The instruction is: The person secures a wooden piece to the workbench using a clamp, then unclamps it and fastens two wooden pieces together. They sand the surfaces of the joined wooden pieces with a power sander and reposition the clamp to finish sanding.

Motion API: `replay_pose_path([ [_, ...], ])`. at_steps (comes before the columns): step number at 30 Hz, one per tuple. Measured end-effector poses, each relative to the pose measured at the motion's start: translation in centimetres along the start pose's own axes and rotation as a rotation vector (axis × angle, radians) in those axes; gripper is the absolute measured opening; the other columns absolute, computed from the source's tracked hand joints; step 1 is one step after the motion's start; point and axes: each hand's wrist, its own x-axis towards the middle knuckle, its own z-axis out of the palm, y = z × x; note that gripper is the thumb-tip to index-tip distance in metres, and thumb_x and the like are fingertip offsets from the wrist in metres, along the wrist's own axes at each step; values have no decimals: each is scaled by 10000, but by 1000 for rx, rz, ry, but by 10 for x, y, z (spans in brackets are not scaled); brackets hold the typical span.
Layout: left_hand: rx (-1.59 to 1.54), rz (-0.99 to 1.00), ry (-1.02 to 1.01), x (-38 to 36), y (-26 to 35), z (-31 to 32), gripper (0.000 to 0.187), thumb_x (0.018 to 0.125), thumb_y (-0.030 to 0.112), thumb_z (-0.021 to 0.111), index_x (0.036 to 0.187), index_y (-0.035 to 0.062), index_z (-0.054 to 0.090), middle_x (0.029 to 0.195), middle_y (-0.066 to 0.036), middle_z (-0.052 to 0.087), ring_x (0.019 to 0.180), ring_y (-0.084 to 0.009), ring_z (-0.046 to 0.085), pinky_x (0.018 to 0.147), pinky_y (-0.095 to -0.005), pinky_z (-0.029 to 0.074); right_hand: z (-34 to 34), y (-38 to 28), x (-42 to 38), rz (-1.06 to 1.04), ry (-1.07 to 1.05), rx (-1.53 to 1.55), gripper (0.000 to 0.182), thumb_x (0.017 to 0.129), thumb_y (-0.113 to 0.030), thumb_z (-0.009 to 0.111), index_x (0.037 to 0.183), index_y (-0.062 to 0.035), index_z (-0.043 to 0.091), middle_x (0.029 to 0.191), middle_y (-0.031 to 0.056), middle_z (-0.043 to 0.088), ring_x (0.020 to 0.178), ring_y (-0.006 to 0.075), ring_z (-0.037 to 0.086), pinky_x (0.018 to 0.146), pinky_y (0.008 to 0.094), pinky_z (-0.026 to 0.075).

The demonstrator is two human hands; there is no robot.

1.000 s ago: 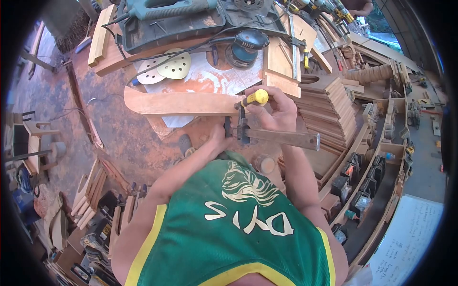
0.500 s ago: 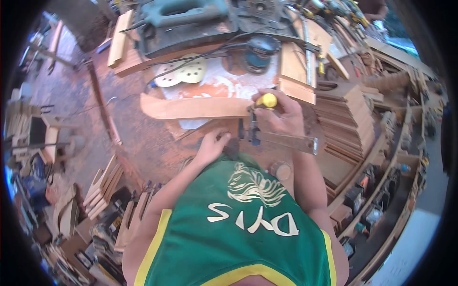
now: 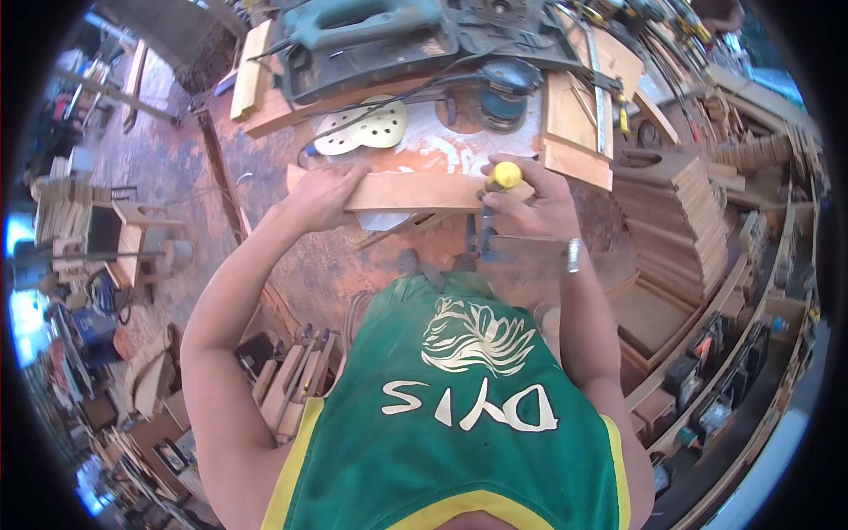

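A curved wooden piece (image 3: 415,191) lies across the near side of the work surface. My left hand (image 3: 329,196) is closed over its left part, fingers over the top edge. At its right end sits a bar clamp (image 3: 530,249) with a yellow handle (image 3: 507,174) and a flat metal bar pointing right. My right hand (image 3: 541,201) is wrapped around the clamp by the handle and screw. Just beyond the wood, perforated sanding discs (image 3: 362,128) lie beside a dusty white sheet (image 3: 433,159).
A blue sander (image 3: 505,99) stands behind the wood, its cable running left. Farther back is a teal power tool (image 3: 362,22) in an open dark case (image 3: 380,71). Stacked wooden boards (image 3: 667,238) rise at the right. Several wooden parts (image 3: 291,380) lean at lower left.
My left hand has risen from near my lap and closed on the left part of the wooden piece. My right hand stays on the clamp. The whole view has shifted slightly.
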Motion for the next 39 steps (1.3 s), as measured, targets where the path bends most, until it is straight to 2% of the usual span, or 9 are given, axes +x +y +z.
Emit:
replay_pose_path([
  [5, 70, -53, -101, 3, 13, -7, 841, 697, 232, 901, 1381, 26, 456, 1258, -260, 633, 1182, -441, 637, 1000, -505, 508, -20, 47, -28, -132, 368, -115, 478, 882, -175, 845, 1305, -17, 692, 1178, 145, 766, 1107, 239, 722, 982, 371, 550],
  [8, 58, -8, -123, 7, 8, -6, 752, 737, 196, 861, 1342, 5, 457, 1217, -257, 615, 1158, -450, 620, 1004, -509, 495, -22, 79, -59, 122, 605, 6, 496, 877, -157, 844, 1326, -23, 682, 1162, 129, 771, 1092, 258, 727, 989, 370, 552],
  [12, 71, -32, -173, 10, 9, -10, 694, 754, 162, 836, 1312, -7, 460, 1166, -258, 606, 1111, -466, 611, 980, -514, 506, -12, 117, -78, 229, 513, 73, 720, 889, -140, 837, 1520, -31, 508, 1436, 133, 635, 1237, 239, 648, 1061, 398, 543],
  [13, 72, -61, -192, 10, 9, -11, 687, 755, 155, 834, 1307, -9, 460, 1158, -259, 603, 1101, -470, 608, 974, -516, 509, -15, 115, -78, 239, 441, 76, 836, 846, -130, 846, 1575, -65, 441, 1538, 144, 550, 1355, 298, 571, 1117, 427, 509],
  [16, 69, -1, -183, 11, 3, -10, 678, 755, 144, 832, 1299, -15, 459, 1132, -263, 596, 1092, -478, 607, 953, -522, 516, -31, 114, -64, -46, 410, -350, 949, 778, -127, 865, 1603, -98, 398, 1563, 165, 511, 1406, 355, 500, 1160, 453, 471],
  [22, 67, -42, -175, 10, 4, -6, 658, 755, 141, 833, 1278, -22, 468, 1132, -265, 580, 1075, -480, 602, 928, -535, 512, -70, 107, -23, -54, -7, -438, 1097, 690, -151, 891, 1629, -126, 327, 1534, 150, 522, 1364, 391, 488, 1150, 471, 475],
  [28, 98, -16, -146, 7, 8, -6, 670, 753, 162, 833, 1292, -10, 474, 1115, -266, 590, 1068, -473, 606, 940, -531, 503, -61, 129, 8, -250, -140, -471, 955, 671, -183, 887, 1530, -93, 481, 1439, 174, 587, 1303, 389, 544, 1132, 460, 469],
  [33, 74, -78, -124, 7, 12, -10, 993, 708, 227, 869, 1543, 44, 363, 1214, -249, 627, 1164, -452, 623, 1007, -534, 499, -66, 130, 20, -273, -226, -521, 738, 694, -137, 844, 1374, -39, 574, 1311, 178, 625, 1259, 394, 569, 1096, 469, 474],
  [39, 159, -112, 274, -40, -13, -47, 967, 663, 197, 900, 1515, 96, 455, 1357, -196, 632, 1243, -417, 609, 1069, -536, 478, -64, 107, 33, -148, -397, -553, 703, 643, -47, 876, 1277, -49, 571, 1275, 172, 618, 1233, 418, 562, 1054, 487, 474],
])
